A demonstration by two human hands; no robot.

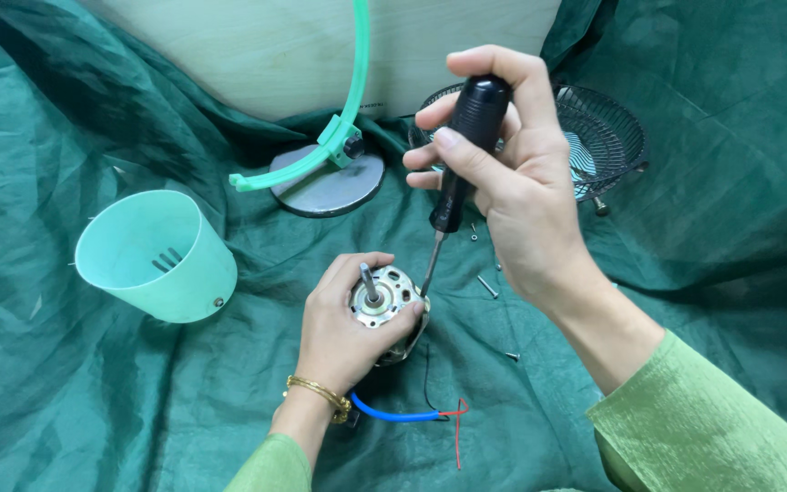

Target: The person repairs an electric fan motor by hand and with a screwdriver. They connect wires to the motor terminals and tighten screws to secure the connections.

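A rumpled dark green cloth (93, 401) covers the whole work surface, and a pale wooden board (266, 46) stands at the back of it. On the cloth at the left a mint green plastic cup-shaped housing (152, 255) lies tilted on its side, its open mouth turned up toward the camera and slots showing in its bottom. Behind it, near the board, a round grey metal base (328, 187) rests flat with a curved mint green bracket (343, 128) rising from it. At the upper right a black wire fan guard (598, 137) lies on the cloth, partly behind the right hand (521, 191). That hand is closed around the black handle of a screwdriver (462, 150), thumb and fingers wrapped about it, holding the tool nearly upright with its thin shaft pointing down so the tip meets the right edge of the small motor (384, 301). The motor sits in the middle of the cloth, shaft pointing up, and the left hand (343, 333), a gold bangle at its wrist, curls around its body from the left and grips it firmly. Blue, black and red wires (412, 415) trail from the motor across the cloth below it. A few loose screws (487, 287) lie just to the right of the motor.
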